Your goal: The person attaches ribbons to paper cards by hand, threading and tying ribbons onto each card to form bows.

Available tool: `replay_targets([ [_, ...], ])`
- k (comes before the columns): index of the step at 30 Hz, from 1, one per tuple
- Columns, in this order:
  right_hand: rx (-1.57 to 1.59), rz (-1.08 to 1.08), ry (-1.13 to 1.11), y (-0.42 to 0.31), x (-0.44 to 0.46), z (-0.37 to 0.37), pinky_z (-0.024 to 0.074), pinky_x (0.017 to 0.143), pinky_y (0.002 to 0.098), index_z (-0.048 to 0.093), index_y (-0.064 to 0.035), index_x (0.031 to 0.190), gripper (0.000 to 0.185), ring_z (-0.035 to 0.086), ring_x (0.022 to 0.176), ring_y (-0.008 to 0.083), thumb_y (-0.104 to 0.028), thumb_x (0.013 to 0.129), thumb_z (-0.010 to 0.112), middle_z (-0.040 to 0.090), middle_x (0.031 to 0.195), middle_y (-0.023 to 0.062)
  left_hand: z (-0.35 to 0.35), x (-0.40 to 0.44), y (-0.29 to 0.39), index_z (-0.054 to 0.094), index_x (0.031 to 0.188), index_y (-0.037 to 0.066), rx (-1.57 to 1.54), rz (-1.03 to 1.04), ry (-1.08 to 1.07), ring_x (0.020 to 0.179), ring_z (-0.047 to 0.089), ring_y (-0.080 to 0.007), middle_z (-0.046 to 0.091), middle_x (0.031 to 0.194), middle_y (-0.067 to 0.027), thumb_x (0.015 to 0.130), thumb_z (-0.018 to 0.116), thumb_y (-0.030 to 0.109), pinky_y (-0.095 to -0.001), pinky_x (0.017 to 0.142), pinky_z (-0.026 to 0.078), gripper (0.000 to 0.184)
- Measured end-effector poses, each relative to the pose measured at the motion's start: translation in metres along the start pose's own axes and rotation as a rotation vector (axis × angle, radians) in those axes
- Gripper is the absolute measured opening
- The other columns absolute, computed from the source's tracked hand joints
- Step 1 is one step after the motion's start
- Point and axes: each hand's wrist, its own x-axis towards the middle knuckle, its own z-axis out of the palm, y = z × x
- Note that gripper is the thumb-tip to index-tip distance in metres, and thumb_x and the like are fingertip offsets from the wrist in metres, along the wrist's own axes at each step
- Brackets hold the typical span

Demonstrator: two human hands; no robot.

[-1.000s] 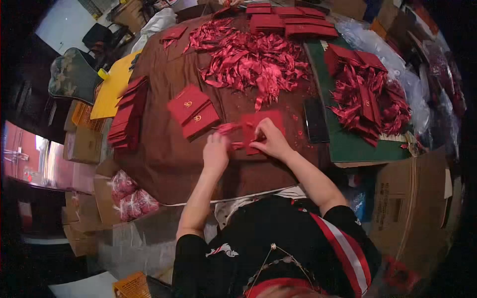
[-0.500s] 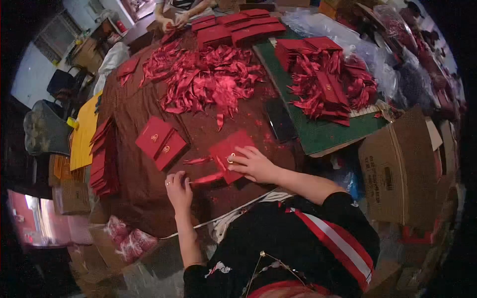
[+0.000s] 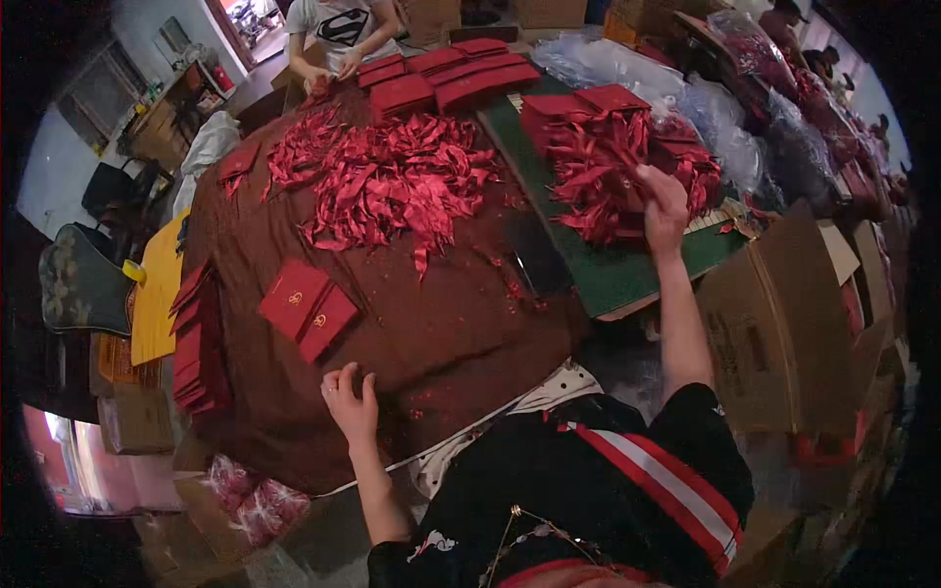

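Left hand hovering low over the near part of the brown-covered surface, fingers loosely curled, thumb apart, and that grip is released: nothing shows in it. Right hand is way out over the green board, fingertips at the ribboned pile. Is that grip clenched or letting go? Can't tell; the fingers blend into the red.

So, the tally! That ribboned pile looks like the done share, red covers lying with ribbon ends spilling all around them, and it's a decent heap. But look at what's left: a big tangle of loose ribbons in the middle of the surface, nowhere near used up. Two covers lie overlapping beyond the left hand, gold marks up, no ribbon visible on either. Over at the left edge, a leaning row of covers, again with no ribbon that I can make out. More stacks sit at the far side, and their state is too small to call. Back there, a co-worker's hands are busy at the edge, beside the ribbons. I'd judge this well under way, with plenty remaining.
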Motion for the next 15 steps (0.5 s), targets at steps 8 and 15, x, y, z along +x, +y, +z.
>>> replay_targets([
  [8, 0.305, 0.262, -0.429, 0.021, -0.021, -0.002, 0.0414, 0.109, 0.0417, 0.058, -0.0071, 0.132, 0.056, 0.055, 0.128, 0.032, -0.004, 0.077, 0.06, 0.06, 0.135, 0.0138, -0.006, 0.007, 0.009, 0.066, 0.108, 0.009, -0.004, 0.011, -0.03, 0.1, 0.054, -0.0358, 0.056, 0.103, -0.0143, 0.083, 0.076, 0.022, -0.0452, 0.089, 0.045, 0.03],
  [15, 0.223, -0.038, -0.111, -0.041, -0.021, 0.037, 0.0465, 0.101, 0.0459, 0.067, -0.0057, 0.115, 0.037, 0.057, 0.12, 0.0329, 0.004, 0.08, 0.063, 0.063, 0.123, 0.0138, -0.02, 0.034, 0.006, 0.067, 0.111, 0.008, 0.031, -0.03, 0.053, 0.11, 0.054, -0.034, 0.06, 0.113, -0.012, 0.087, 0.075, 0.02, -0.0446, 0.094, 0.046, 0.028],
])
